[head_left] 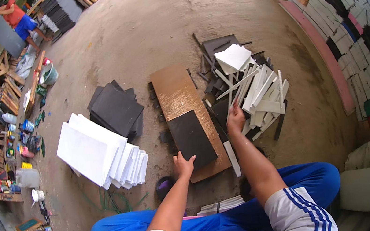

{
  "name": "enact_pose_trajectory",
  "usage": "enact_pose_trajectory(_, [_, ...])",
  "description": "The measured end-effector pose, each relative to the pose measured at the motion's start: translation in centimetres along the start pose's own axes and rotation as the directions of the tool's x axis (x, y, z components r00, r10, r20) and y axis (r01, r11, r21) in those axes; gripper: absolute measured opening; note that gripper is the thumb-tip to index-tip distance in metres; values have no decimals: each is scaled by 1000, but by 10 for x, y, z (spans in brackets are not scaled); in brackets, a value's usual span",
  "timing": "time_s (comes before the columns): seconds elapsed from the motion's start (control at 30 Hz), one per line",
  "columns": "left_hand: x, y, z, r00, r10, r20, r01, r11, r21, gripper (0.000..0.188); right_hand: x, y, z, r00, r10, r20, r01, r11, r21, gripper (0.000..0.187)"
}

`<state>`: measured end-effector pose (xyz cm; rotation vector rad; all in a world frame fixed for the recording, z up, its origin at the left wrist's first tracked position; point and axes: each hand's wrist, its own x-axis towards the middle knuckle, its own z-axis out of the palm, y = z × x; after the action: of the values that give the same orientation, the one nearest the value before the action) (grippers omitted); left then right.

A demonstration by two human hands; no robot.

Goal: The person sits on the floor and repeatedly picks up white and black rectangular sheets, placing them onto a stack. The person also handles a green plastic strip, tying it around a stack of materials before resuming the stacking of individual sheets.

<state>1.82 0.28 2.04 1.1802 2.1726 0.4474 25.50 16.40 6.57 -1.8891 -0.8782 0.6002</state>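
Note:
A black foam-like sheet lies flat on the near half of a brown board on the floor before me. My left hand rests on the sheet's near left corner, thumb spread from the fingers. Off the board's right side, my right hand is closed at the edge of a heap of white strips. Whatever its fingers grip is too small to make out. Beside the board's near right edge lies a pale strip.
Left of the board sit a stack of white sheets and a pile of black sheets. Black offcuts lie beyond the strips. Stacked white and coloured slabs line the right side. Another person stands far left, near a bucket.

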Motion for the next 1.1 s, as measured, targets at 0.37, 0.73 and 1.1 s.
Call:
enact_pose_trajectory(0.37, [3, 4, 8, 959, -281, 35, 283, 945, -165, 67, -141, 57, -11, 888, -13, 460, 227, 881, -414, 34])
enact_pose_trajectory(0.73, [9, 13, -33, 949, -276, 152, 279, 514, -811, 51, -112, 42, 4, 755, 91, 650, -24, 994, -111, 52])
enact_pose_trajectory(1.1, [33, -13, -34, 931, -366, 4, 191, 476, -858, 45, -99, 26, 13, 626, 222, 748, -395, 917, 58, 36])
